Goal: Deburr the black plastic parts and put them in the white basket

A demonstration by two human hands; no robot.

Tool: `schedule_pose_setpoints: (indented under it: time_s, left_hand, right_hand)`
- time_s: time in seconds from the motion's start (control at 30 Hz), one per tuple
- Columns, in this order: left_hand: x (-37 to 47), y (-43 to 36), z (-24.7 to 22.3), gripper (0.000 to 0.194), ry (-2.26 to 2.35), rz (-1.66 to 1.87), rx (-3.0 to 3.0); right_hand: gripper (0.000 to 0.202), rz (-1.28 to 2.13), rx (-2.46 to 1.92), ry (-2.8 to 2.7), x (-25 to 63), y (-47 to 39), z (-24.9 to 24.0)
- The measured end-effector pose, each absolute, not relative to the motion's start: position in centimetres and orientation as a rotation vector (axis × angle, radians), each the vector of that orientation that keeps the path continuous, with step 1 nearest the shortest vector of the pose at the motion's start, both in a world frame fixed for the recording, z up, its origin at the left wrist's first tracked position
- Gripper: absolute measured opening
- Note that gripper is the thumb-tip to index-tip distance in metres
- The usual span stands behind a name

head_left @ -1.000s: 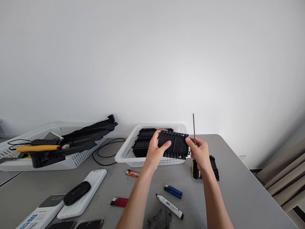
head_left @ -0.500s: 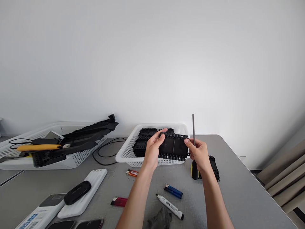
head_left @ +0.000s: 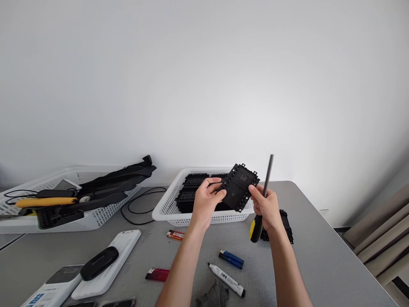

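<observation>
A flat black plastic panel [head_left: 239, 186] with toothed edges is tilted above the front right of a white basket [head_left: 164, 211]. My left hand [head_left: 206, 202] pinches its left edge between thumb and fingers. At its right edge is my right hand [head_left: 266, 207], thumb on the panel, with a screwdriver [head_left: 256, 229] also held in it, shaft up and yellow-black handle down. Stacks of similar black panels [head_left: 186, 198] lie in the basket. Another black panel piece [head_left: 286, 226] rests on the table, partly hidden behind my right wrist.
On the grey table [head_left: 319, 264] lie orange [head_left: 175, 235], red [head_left: 157, 274] and blue lighters [head_left: 231, 259], a marker [head_left: 226, 279], and a white box with a black case [head_left: 99, 263]. A second basket [head_left: 96, 221] at left holds tools; a black cable [head_left: 128, 213] lies between baskets.
The held panel has turned from nearly level to a steep tilt, its other face now showing. The screwdriver in my right hand now leans to the right. The view has shifted slightly.
</observation>
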State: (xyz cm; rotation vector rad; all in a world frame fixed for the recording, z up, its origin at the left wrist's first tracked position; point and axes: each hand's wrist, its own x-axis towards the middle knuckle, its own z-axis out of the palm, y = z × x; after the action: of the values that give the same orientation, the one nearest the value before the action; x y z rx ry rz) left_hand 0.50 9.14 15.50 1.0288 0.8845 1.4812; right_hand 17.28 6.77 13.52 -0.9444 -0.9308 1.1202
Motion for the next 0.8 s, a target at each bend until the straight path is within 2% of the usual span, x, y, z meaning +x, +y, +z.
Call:
schedule_pose_setpoints:
  time_s: [0.13,0.23,0.37,0.47,0.6,0.8]
  left_hand:
    - [0.6,8.7,15.5,0.058,0.953,1.253,1.311]
    - [0.9,8.9,14.9,0.047,0.978,1.176,1.46]
    - [1.0,9.9,13.8,0.036,1.077,1.312,1.536]
    - [0.8,10.3,13.2,0.043,1.141,1.384,1.506]
    - [0.9,10.5,12.9,0.055,1.247,1.486,1.479]
    - [1.1,10.3,13.2,0.041,1.209,1.52,1.653]
  right_hand:
    - [0.047,0.986,-1.01,-0.906,17.2,6.8,13.4]
    - [0.053,0.933,-1.101,-1.02,17.3,6.9,13.0]
    - [0.057,0.866,-1.165,-1.152,17.2,6.9,12.9]
    - [0.05,0.715,-1.195,-1.191,17.1,6.5,13.4]
    - [0.056,0.535,-1.272,-1.27,16.4,5.8,13.9]
    - [0.051,0.257,-1.431,-1.37,15.2,5.2,14.1]
